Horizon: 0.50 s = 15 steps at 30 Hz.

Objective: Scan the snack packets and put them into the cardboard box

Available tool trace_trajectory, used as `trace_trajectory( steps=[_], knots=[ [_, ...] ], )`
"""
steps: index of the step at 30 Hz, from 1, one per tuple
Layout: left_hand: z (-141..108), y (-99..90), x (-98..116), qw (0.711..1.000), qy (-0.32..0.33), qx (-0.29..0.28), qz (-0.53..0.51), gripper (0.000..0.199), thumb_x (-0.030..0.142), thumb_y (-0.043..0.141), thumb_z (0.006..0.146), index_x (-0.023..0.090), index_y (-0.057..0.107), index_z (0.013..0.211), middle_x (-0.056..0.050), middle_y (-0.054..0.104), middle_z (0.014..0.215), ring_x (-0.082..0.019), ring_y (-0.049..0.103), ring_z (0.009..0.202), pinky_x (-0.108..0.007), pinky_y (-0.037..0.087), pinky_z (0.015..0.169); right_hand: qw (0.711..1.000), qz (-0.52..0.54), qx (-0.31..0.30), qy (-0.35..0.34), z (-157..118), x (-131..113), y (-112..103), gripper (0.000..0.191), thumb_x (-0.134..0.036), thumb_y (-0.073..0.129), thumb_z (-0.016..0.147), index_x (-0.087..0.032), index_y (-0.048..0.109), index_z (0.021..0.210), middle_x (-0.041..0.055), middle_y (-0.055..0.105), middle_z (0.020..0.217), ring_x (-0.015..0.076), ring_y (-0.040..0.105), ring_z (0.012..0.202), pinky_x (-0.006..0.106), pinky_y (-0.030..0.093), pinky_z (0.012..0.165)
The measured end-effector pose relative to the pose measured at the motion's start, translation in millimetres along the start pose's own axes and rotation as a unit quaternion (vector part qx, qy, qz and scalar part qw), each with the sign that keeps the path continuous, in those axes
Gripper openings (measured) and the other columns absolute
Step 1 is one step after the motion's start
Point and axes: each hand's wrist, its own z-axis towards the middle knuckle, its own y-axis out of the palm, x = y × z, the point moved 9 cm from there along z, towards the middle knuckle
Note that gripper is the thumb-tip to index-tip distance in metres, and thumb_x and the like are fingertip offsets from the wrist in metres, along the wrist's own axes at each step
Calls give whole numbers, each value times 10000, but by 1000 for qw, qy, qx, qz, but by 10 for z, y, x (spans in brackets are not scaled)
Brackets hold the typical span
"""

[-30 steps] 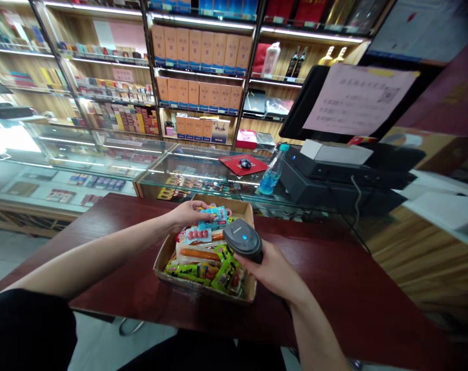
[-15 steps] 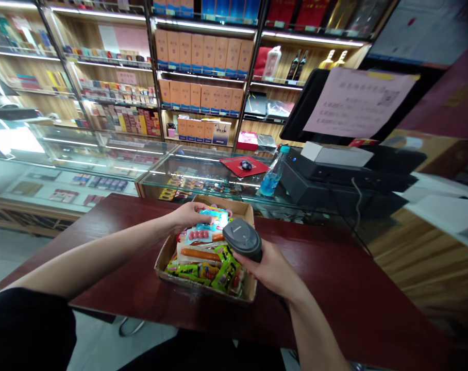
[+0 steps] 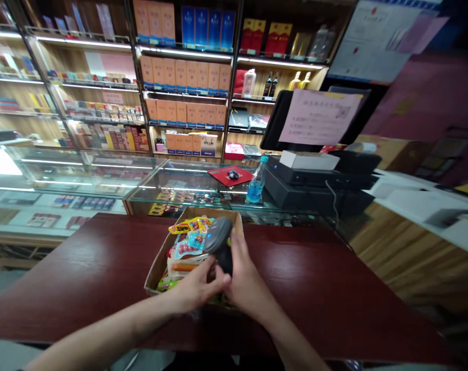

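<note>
A dark grey barcode scanner (image 3: 218, 234) is held upright over the right part of an open cardboard box (image 3: 155, 263). My right hand (image 3: 246, 275) presses along its right side, fingers fairly straight. From the left, my left hand (image 3: 199, 284) curls its thumb and fingers at the lower handle; the exact contact is blurred. Packaged snacks fill the box: a yellow packet (image 3: 185, 225) at the back, a blue packet (image 3: 196, 240), a pack with pink balls (image 3: 185, 249) and a sausage (image 3: 183, 267). Hands and scanner hide the box's front right.
The box stands on a dark red wooden table (image 3: 296, 288). Behind it is a glass display counter (image 3: 187, 178) bearing a red mat (image 3: 220, 176) with a mouse (image 3: 233, 175), a bottle of blue liquid (image 3: 256, 183) and a monitor (image 3: 270, 121). Stocked shelves line the wall.
My left hand has left the blue packet and come back to the scanner's handle. The scanner has tilted upright, and the yellow packet shows at the back. The view has shifted.
</note>
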Motion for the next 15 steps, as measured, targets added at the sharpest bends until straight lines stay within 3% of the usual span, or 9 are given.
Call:
trace_trajectory(
  steps=[2,4,6,8,10,13,15],
  knots=[
    [-29,-43,-106,993,-31,92,-71,485,580,576,763,123,658,905,-60,659,765,-194,613,791,-277,496,729,997,-34,-55,-33,-67,-145,42,788,-184,548,780,-157,188,1480,161,199,1531,295,256,1404,459,345,1103],
    [-86,-143,-177,981,-35,162,-99,489,598,610,719,125,645,838,-48,649,716,-184,606,714,-267,501,661,991,-93,-51,-86,-25,-327,-183,698,-268,591,803,-191,314,1439,120,117,1567,327,234,1408,486,355,1094],
    [-195,-274,-205,974,-14,210,-81,495,619,658,650,135,638,752,-48,648,677,-193,603,676,-269,506,618,974,-164,76,-133,129,-556,-750,585,-342,625,811,-217,439,1351,79,57,1580,379,196,1408,578,296,1098],
    [-361,-402,-236,965,17,255,-64,510,657,675,589,153,608,632,-54,635,612,-205,599,629,-278,513,589,933,-218,220,-182,275,-859,-1355,381,-302,611,839,-235,541,1208,18,47,1580,405,91,1423,662,176,1104],
    [-487,-392,-324,966,29,244,-75,521,674,654,602,155,621,637,-71,653,617,-215,600,585,-293,521,554,888,-250,298,-246,395,-1201,-1748,250,-257,564,873,-240,567,1122,-29,65,1573,403,14,1429,694,93,1098],
    [-613,-297,-462,964,47,236,-111,491,635,634,670,145,650,701,-84,683,659,-224,622,582,-297,530,539,846,-267,331,-321,500,-1596,-1958,178,-225,444,928,-218,579,1044,-41,107,1559,388,-34,1431,701,21,1089],
    [-655,-244,-549,960,50,244,-131,476,615,634,690,141,660,734,-87,697,689,-230,637,591,-297,534,530,838,-268,330,-343,523,-1660,-1927,208,-200,386,944,-203,580,1017,-26,147,1548,379,-22,1433,706,25,1084]
  ],
)
